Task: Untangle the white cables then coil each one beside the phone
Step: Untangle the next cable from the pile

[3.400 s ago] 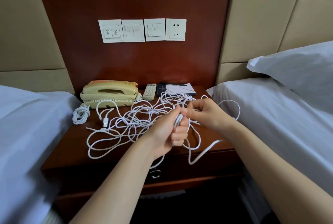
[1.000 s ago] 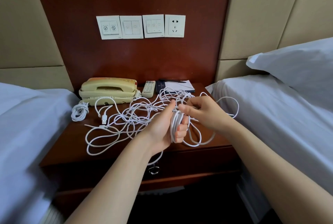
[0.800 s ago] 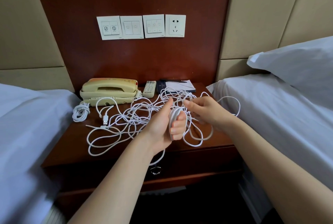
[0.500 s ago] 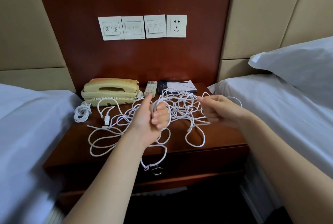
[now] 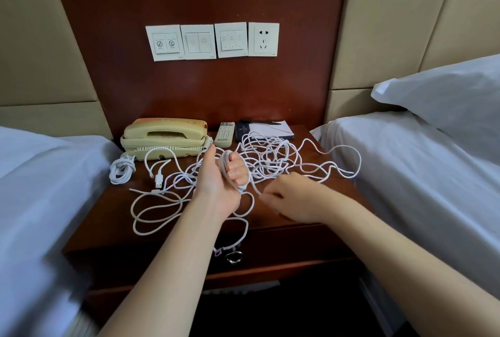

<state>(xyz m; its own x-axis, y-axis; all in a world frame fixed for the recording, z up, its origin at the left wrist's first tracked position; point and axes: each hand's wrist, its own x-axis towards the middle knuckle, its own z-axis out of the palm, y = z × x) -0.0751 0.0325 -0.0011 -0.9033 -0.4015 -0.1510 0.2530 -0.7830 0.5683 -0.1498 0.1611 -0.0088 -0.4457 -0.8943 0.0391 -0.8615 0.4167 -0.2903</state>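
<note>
A tangle of white cables (image 5: 273, 159) sprawls over the wooden nightstand (image 5: 113, 217). My left hand (image 5: 220, 177) is raised above its middle, fingers curled round several turns of white cable wound on them. My right hand (image 5: 290, 198) is low by the front edge, blurred, with a strand running to its fingertips; whether it pinches that strand is unclear. A cream phone (image 5: 165, 137) stands at the back left. One coiled white cable (image 5: 121, 170) lies just left of the phone. A USB plug (image 5: 159, 182) rests in front of the phone.
A remote (image 5: 224, 134) and a notepad with pen (image 5: 267, 129) lie behind the tangle. White-sheeted beds (image 5: 422, 174) flank the nightstand on both sides. One cable loop hangs over the drawer front by its ring pull (image 5: 234, 256). Wall switches and a socket (image 5: 263, 38) sit above.
My left hand has stayed left of centre with the wound cable. My right hand has dropped from the tangle's right side toward the front edge, beside the left wrist.
</note>
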